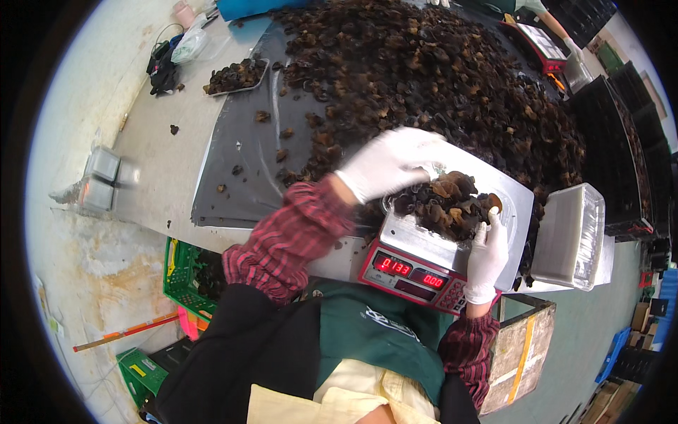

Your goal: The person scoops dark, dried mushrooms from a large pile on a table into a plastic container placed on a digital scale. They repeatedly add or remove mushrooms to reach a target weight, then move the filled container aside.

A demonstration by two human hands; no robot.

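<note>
Brown wood-ear mushrooms (450, 204) fill a clear plastic tray (388, 204) on the metal plate (515, 196) of a red digital scale (408, 278), whose display is lit. My left hand (394, 161), in a white glove and blurred, reaches over the tray's upper left side; whether its fingers hold anything is hidden. My right hand (488, 254), gloved too, has thumb and fingers at the tray's right edge, touching a mushroom piece there. Behind the scale spreads a large heap of the same mushrooms (402, 69) on black plastic sheeting (241, 153).
Stacked clear trays (567, 238) stand right of the scale. A filled tray (235, 77) lies at the upper left. Black crates (609, 153) line the right side. A co-worker's gloved hand (574, 50) is near another scale (537, 45). A green crate (177, 281) sits below the table's left part.
</note>
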